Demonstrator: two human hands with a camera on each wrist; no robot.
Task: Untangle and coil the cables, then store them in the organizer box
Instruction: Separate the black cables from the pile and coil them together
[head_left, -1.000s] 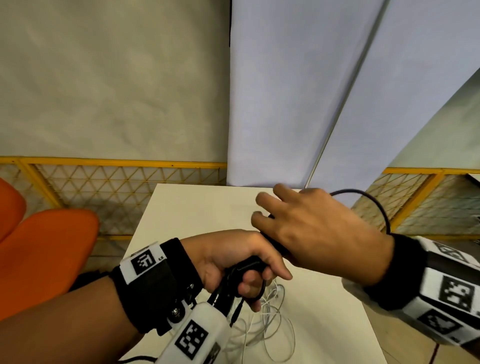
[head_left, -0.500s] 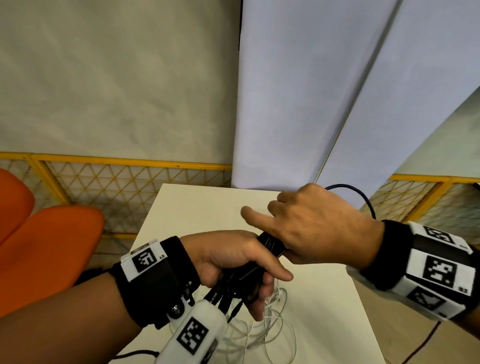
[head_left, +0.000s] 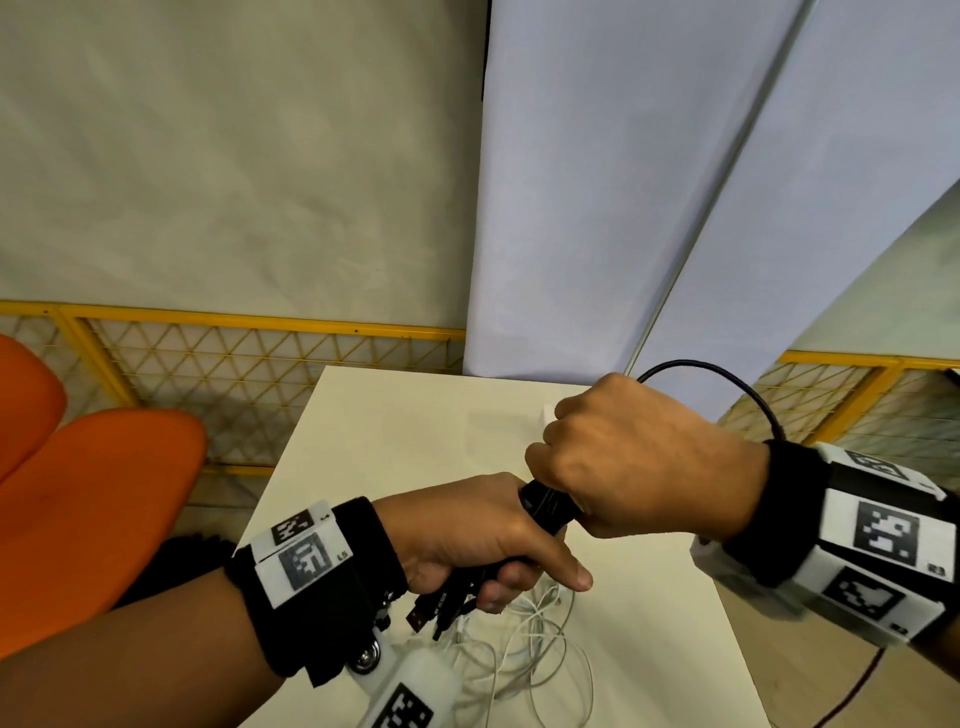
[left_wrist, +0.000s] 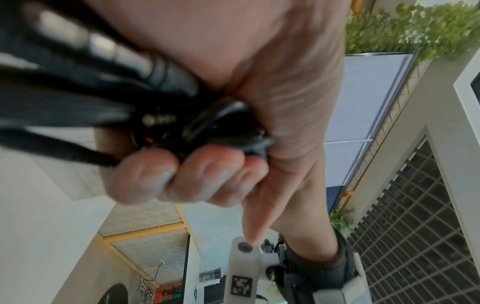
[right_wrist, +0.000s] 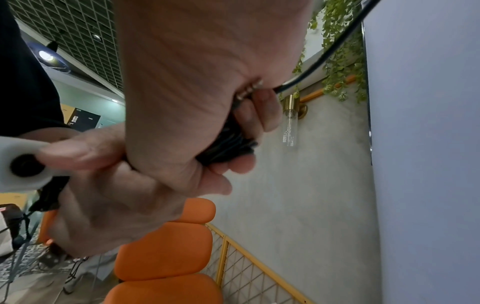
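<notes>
Hands are both clamping the black cable bundle (head_left: 545, 506) — your left hand (head_left: 467, 535) is anchoring the plug end, right hand (head_left: 639, 457) just above is wrapping the free tail.

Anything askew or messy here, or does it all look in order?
Only the white cables stand out: a loose tangle on the table, under the hands. The black cable is bundled, gripped by the left hand and right hand. No damage visible.

Bundled black rubber cable (head_left: 545, 506): showing glossy black.
Tangled thin white cords (head_left: 524, 649): showing white.
Flat rectangular desk (head_left: 415, 431): showing pale cream.
Padded orange chair (head_left: 93, 499): showing plain orange.
Wire-mesh fence (head_left: 234, 358): showing yellow diamond lattice.
Fabric wristbands (head_left: 332, 582): showing black, carrying black-and-white square-patterned tags.
</notes>
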